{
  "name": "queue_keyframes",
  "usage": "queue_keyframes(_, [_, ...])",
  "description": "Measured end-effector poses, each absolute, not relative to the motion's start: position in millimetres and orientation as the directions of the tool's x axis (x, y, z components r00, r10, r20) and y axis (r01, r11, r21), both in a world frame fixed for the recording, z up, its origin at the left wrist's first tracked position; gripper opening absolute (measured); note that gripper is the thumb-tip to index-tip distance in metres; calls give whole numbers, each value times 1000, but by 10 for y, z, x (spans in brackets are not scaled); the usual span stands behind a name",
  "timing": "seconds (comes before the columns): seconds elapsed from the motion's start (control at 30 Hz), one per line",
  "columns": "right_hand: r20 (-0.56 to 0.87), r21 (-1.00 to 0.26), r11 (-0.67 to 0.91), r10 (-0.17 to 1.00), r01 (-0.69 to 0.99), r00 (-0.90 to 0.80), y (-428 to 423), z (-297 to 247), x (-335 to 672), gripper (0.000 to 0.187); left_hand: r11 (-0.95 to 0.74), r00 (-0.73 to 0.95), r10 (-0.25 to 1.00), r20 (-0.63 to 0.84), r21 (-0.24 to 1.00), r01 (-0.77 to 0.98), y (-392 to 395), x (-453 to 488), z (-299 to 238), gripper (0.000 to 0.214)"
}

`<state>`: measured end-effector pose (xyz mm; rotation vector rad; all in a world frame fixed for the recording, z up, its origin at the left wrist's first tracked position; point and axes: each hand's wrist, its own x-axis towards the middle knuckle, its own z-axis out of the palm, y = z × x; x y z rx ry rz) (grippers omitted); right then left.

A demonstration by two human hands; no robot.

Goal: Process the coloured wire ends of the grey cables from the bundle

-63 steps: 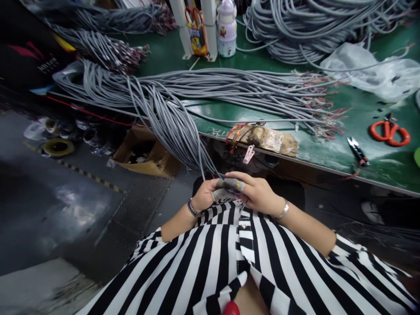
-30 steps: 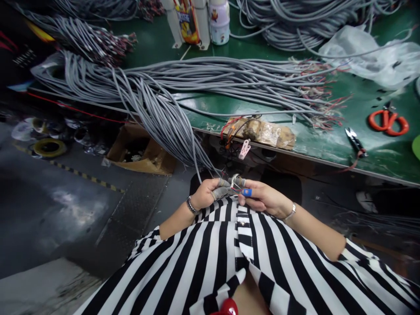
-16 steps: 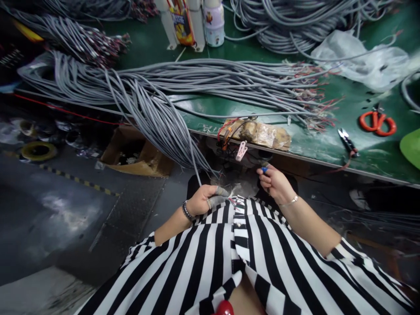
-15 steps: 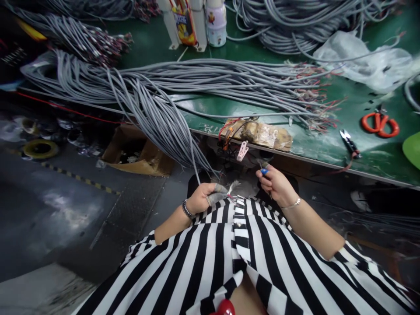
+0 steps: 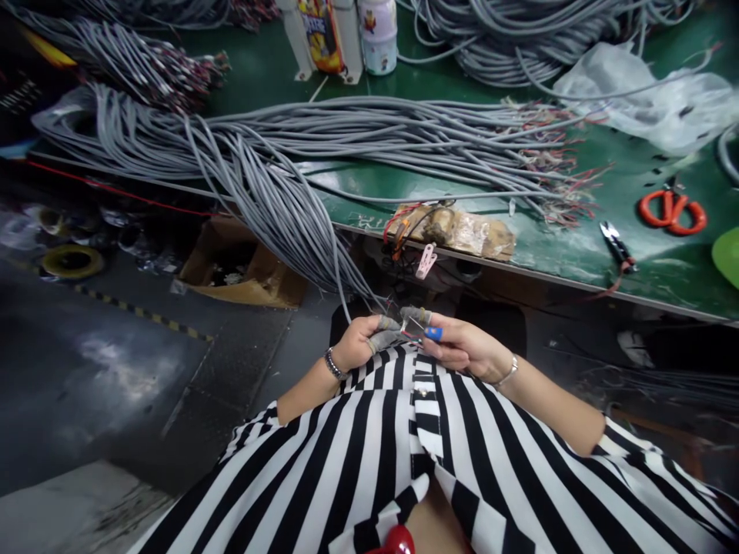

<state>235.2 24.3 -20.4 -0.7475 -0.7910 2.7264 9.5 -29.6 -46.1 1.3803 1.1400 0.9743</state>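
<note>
My left hand [image 5: 359,343] is closed round the end of a grey cable [image 5: 345,302] that hangs down from the bench; its fingertips wear grey cloth covers. My right hand [image 5: 462,348] meets it in front of my striped shirt, with a blue-capped finger and a grey-covered finger pinching the thin coloured wires at the cable's tip [image 5: 411,327]. A thick bundle of grey cables [image 5: 277,204] spills over the bench edge toward my hands.
The green bench [image 5: 577,254] holds long grey cable bundles [image 5: 404,142], a taped brown block [image 5: 462,231], black snips [image 5: 616,245], orange scissors [image 5: 673,211], a plastic bag [image 5: 652,96] and a bottle [image 5: 378,35]. A cardboard box [image 5: 242,265] sits on the floor left.
My right hand had pulled away to the right half a second ago; it has come back to the left hand at the cable tip. My left hand kept its hold.
</note>
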Motion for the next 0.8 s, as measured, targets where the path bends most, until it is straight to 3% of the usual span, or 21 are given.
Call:
queue_keyframes(0.1, [-488, -553, -827, 420, -101, -765, 348, -285, 2338, 29, 2, 244, 969, -33, 992, 129, -320, 80, -463, 35])
queue_keyframes(0.23, [-560, -707, -668, 729, -231, -394, 563, -416, 2451, 20, 32, 259, 965, -50, 997, 72, -355, 55, -458, 35])
queue_keyframes(0.3, [-398, -875, -450, 878, -177, -266, 580, -415, 2522, 21, 83, 213, 973, -86, 996, 22, -351, 44, -459, 34])
queue_keyframes(0.37, [-121, -992, -129, 945, -6, -304, 515, -351, 2552, 26, 142, 180, 975, -130, 989, -52, -332, 39, -465, 35])
queue_keyframes(0.4, [45, -994, 79, 925, 75, -378, 465, -304, 2543, 26, 163, 180, 973, -145, 982, -90, -319, 39, -469, 36])
queue_keyframes(0.47, [305, -876, 457, 771, 152, -560, 370, -209, 2484, 25, 187, 216, 964, -155, 973, -136, -290, 47, -475, 38])
queue_keyframes(0.53, [388, -720, 673, 591, 168, -707, 318, -146, 2392, 32, 191, 263, 953, -149, 971, -144, -268, 58, -473, 39])
queue_keyframes(0.6, [360, -632, 754, 490, 179, -794, 324, -127, 2308, 33, 194, 307, 941, -144, 971, -137, -257, 66, -461, 41])
queue_keyframes(0.67, [326, -623, 766, 439, 159, -837, 380, -138, 2263, 24, 204, 337, 929, -151, 971, -127, -260, 62, -440, 41])
queue_keyframes(0.73, [312, -693, 714, 421, 100, -852, 468, -166, 2269, 19, 222, 362, 917, -170, 969, -110, -271, 45, -410, 41])
queue_keyframes(0.8, [283, -812, 581, 488, 65, -826, 572, -212, 2316, 17, 237, 380, 906, -188, 968, -86, -282, 21, -377, 42])
